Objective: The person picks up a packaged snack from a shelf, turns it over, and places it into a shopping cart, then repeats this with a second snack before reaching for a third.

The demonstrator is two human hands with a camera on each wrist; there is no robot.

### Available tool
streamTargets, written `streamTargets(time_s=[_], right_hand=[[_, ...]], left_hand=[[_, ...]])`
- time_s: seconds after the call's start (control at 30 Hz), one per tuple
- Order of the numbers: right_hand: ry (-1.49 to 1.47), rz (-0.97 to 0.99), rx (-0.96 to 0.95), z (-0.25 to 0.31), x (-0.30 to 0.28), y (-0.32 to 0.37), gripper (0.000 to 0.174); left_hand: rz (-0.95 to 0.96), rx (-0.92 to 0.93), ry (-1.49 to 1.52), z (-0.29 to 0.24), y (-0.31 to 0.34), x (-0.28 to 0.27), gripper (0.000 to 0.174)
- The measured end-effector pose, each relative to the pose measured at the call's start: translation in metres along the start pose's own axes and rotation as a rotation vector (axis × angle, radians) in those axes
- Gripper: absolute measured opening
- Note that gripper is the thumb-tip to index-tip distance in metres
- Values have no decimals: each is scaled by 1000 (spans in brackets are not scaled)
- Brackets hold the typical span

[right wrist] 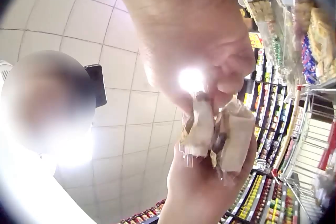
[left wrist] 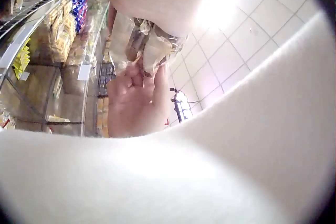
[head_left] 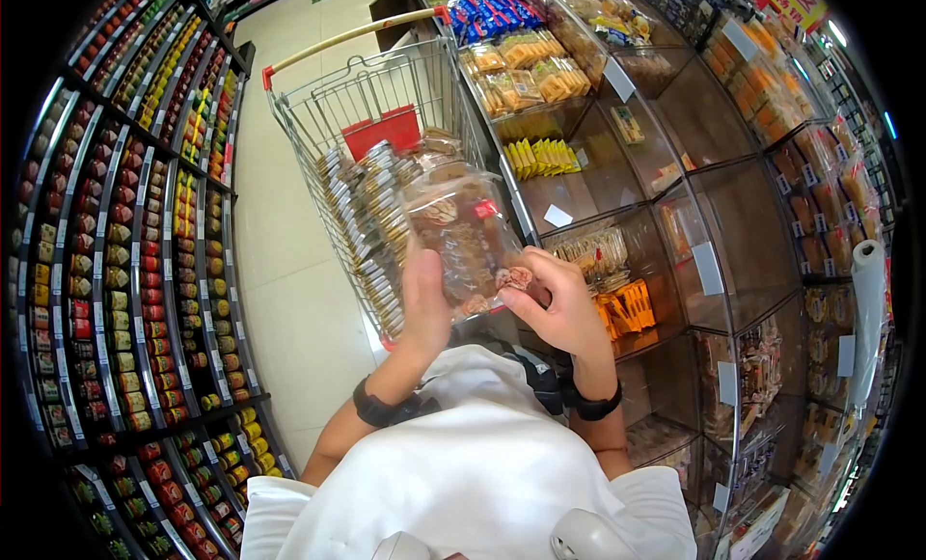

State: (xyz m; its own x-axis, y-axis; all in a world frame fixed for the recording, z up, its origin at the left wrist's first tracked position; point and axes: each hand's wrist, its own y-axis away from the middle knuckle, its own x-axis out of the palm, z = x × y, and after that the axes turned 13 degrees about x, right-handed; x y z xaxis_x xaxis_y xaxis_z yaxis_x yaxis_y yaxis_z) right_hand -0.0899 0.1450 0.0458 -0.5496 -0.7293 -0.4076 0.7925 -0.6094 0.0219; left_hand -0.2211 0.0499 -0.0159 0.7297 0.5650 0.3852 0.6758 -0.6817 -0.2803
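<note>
Both hands hold a clear plastic bag of brown wrapped snacks [head_left: 461, 234] in front of the white shirt, over the near end of the shopping cart [head_left: 333, 87]. The left hand [head_left: 427, 298] grips the bag's left edge, thumb upright on the near side, its fingers hidden behind. With curled fingers, the right hand [head_left: 564, 304] pinches the lower right corner by a reddish-brown printed patch. Seen from below in the right wrist view, pale wrapped pieces [right wrist: 236, 139] show between the right hand [right wrist: 220, 58] above and the left hand [right wrist: 207, 192] below.
The cart carries rows of gold-and-silver packs [head_left: 371, 208]. On the right, shelf bins [head_left: 666, 280] hold yellow packets [head_left: 540, 159], orange packets [head_left: 627, 307] and other bagged snacks. Shelves of jars [head_left: 135, 261] line the left side, across a tiled aisle [head_left: 289, 242].
</note>
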Motion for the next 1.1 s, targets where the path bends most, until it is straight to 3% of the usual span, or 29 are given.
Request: streamTargets(time_s=[0.13,0.43,0.63,1.1], right_hand=[[-86,-33,-97,-7,8,-1,19],[-231,246,110,-21,1,3,11],[-139,103,81,-16,6,5,5],[-112,100,107,-3,5,8,11]], left_hand=[[50,2,-117,0,4,-3,53],[27,-16,-159,-2,3,-1,45],[-36,-121,57,-3,1,7,41],[-93,-329,326,-11,-4,12,45]])
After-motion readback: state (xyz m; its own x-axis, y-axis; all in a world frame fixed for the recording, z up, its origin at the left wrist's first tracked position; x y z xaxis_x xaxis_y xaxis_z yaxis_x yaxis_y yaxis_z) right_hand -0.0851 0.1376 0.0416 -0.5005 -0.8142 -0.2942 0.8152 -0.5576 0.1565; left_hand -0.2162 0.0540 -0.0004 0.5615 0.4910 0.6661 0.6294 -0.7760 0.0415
